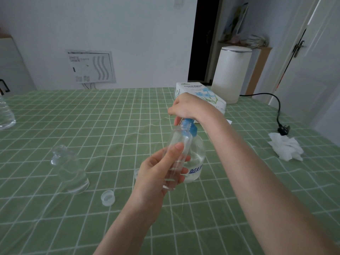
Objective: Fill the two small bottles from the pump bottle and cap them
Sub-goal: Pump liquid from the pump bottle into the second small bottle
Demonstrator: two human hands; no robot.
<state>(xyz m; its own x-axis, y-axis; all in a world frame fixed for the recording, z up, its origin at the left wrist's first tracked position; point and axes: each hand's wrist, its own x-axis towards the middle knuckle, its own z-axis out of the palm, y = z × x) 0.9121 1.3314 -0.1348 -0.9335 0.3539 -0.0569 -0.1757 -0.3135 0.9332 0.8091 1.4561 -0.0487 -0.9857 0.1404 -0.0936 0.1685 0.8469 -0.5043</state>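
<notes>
My left hand [156,173] grips a small clear bottle [177,153], tilted, with its open neck up against the blue pump head [189,126] of the clear pump bottle [197,159]. My right hand [187,107] lies on top of the pump head, fingers curled down over it. The pump bottle stands on the green checked table [110,126] just behind the small bottle. A second small clear bottle [70,168] stands uncapped at the left, with liquid in it. One clear cap [108,197] lies upside down near the middle front.
A tissue box [200,94] and a white kettle [231,74] stand behind my right hand. The kettle's black cord and plug [283,128] trail to the right, beside a crumpled tissue [287,149]. A large clear bottle [5,115] is at the left edge.
</notes>
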